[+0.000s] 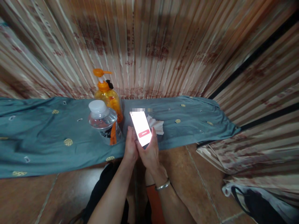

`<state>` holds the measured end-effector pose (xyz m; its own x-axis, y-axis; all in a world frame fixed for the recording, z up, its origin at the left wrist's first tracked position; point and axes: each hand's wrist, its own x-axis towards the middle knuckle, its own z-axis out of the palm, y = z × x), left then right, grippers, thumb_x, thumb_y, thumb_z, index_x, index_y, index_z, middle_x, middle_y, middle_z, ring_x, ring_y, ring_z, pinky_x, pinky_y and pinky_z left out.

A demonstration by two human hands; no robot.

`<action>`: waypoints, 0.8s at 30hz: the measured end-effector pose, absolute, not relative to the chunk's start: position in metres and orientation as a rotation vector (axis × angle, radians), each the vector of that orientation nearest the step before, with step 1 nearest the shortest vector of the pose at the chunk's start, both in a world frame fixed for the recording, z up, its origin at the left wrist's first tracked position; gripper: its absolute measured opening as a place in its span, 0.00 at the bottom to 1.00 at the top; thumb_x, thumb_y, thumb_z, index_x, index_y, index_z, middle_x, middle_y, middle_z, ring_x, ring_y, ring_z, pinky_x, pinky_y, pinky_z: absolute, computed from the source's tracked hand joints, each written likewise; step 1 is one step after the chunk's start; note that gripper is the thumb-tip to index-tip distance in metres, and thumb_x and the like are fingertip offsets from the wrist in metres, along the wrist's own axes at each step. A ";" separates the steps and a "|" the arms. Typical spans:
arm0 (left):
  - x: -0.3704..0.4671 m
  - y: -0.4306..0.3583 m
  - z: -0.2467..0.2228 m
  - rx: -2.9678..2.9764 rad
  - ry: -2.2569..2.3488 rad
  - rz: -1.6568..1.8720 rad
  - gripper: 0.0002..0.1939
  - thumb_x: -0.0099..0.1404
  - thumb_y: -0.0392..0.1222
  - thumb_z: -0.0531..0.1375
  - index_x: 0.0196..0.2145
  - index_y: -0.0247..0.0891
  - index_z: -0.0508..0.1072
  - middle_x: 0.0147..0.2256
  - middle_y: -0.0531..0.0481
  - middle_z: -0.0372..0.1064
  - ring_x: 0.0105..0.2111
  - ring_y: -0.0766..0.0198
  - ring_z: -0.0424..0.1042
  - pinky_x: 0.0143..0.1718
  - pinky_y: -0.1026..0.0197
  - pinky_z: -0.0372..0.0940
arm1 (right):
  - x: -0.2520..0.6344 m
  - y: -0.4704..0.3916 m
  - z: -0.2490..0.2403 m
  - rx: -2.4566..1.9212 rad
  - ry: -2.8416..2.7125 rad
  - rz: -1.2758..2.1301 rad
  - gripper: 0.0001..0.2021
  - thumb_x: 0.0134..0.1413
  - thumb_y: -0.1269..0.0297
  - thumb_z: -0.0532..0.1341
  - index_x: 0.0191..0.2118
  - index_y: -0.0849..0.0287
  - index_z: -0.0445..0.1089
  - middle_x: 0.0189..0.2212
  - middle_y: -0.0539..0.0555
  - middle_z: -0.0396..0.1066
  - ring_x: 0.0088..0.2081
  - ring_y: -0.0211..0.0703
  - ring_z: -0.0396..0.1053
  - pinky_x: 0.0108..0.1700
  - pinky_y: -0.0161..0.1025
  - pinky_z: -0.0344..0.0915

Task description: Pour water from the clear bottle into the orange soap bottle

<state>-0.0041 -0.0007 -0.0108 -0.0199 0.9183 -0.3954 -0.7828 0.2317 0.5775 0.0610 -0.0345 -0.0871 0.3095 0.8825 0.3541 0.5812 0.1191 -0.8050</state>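
A smartphone (140, 126) with a bright white screen and a red button near its lower end is held above the cloth-covered surface. My right hand (149, 153) is closed around its lower part, with the thumb along the right edge. At the lower left, my left hand (131, 146) presses against the phone's side and touches my right hand; some of its fingers are hidden behind. A crumpled white tissue (157, 126) lies just right of the phone. To the left stand a clear plastic bottle (105, 123) with a white cap and an orange pump bottle (108, 96).
A teal patterned cloth (58, 133) covers the long narrow surface. Pleated curtains (149, 46) hang behind it and at the right, where dark bars (233, 74) slant across. Below is a brown tiled floor (187, 174), with a dark bag-like item (261, 202) at the lower right.
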 end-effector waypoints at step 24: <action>0.003 -0.001 -0.025 0.357 0.822 1.327 0.28 0.77 0.62 0.58 0.47 0.34 0.86 0.46 0.36 0.88 0.59 0.38 0.84 0.67 0.41 0.72 | 0.076 -0.029 -0.074 -1.603 -1.336 0.361 0.52 0.54 0.55 0.69 0.80 0.67 0.51 0.69 0.73 0.72 0.70 0.68 0.71 0.70 0.64 0.71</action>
